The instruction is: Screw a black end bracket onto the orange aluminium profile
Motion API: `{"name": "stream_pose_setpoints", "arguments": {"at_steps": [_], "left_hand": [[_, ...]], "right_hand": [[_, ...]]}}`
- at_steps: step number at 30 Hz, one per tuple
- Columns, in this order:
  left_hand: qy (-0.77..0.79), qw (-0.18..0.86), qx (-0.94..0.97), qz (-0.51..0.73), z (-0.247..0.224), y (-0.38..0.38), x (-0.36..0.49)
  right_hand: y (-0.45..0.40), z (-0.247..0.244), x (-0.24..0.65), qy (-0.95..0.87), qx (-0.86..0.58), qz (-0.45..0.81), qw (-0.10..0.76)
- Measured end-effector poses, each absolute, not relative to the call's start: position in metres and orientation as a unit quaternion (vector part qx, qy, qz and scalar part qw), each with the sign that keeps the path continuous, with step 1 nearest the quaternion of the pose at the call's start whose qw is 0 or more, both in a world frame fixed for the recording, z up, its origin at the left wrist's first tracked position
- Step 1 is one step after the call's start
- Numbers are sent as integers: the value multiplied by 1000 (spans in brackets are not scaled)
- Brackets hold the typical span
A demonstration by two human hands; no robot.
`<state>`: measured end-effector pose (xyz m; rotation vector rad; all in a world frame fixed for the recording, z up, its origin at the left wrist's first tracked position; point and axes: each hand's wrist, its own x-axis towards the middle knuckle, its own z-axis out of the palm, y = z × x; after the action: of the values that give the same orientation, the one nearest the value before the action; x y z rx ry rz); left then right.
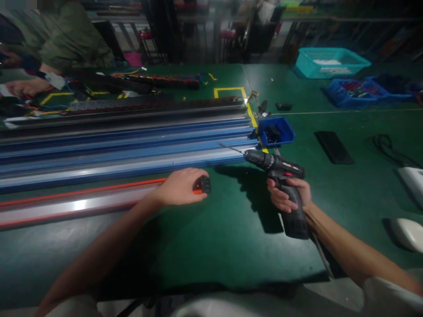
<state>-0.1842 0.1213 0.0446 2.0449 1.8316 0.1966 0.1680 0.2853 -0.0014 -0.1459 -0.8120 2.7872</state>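
In my right hand (287, 196) is a black cordless drill (277, 166), gripped by its handle. Its long thin bit points left, above the ends of the blue metal profiles (139, 154). My left hand (181, 187) is wrapped over the right end of an orange-edged metal profile (79, 203). A black end piece (205, 184) sticks out past my fingers there. Several blue profiles lie side by side just beyond the orange one. Right of their ends stands a small blue bin (276, 131) with dark parts in it.
A turquoise basket (330, 66) and blue trays (355, 92) stand at the back right. A black phone-like slab (333, 147) and a white rounded object (410, 234) lie on the right. Across the green table (238, 246), a co-worker's hands (24, 86) are among wires.
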Motion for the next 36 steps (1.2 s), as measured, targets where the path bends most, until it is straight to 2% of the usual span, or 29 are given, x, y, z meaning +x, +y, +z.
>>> {"name": "stream_pose_setpoints", "arguments": {"at_steps": [7,13,20,27,36], "left_hand": [[637,161,748,100,39,121,-189],[634,174,747,103,44,120,-190],[650,199,722,130,47,121,-188],[661,161,723,121,41,124,-187],[677,163,708,120,40,124,-188]], "right_hand": [[281,9,176,-315,-78,942,80],[268,29,171,-314,-92,940,95],[269,9,171,-315,-75,940,105],[270,10,186,-331,-111,929,124],[266,22,184,-327,-152,919,158]]}}
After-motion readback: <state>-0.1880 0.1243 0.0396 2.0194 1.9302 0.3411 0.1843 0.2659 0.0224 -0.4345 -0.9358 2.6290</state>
